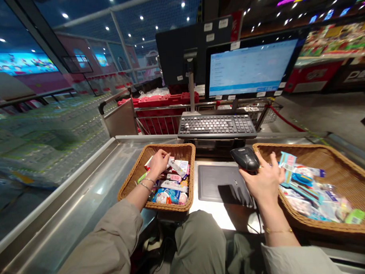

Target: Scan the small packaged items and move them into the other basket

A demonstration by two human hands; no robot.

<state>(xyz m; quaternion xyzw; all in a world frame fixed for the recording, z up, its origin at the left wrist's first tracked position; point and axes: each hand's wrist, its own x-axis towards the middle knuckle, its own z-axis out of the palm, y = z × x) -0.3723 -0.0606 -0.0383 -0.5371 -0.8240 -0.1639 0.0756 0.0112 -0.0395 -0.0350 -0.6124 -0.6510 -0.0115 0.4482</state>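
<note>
At eleven o'clock from the knees: wicker basket of packets; left hand inside, fingers curled by a labelled packet, hold uncertain. At one o'clock: right hand, fingers partly spread, holding scanner. Apparent step: item scanning; next move calls for turning a packet scannerward.

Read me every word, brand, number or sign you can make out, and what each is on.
Nothing reads with certainty.
Lit monitor: rows of text and larger bottom digits, too small and blurred.
Sign at far right: large pale characters, blurred.
Keyboard: key markings too small.
Packets in the left basket and right basket: labels too small.
</note>
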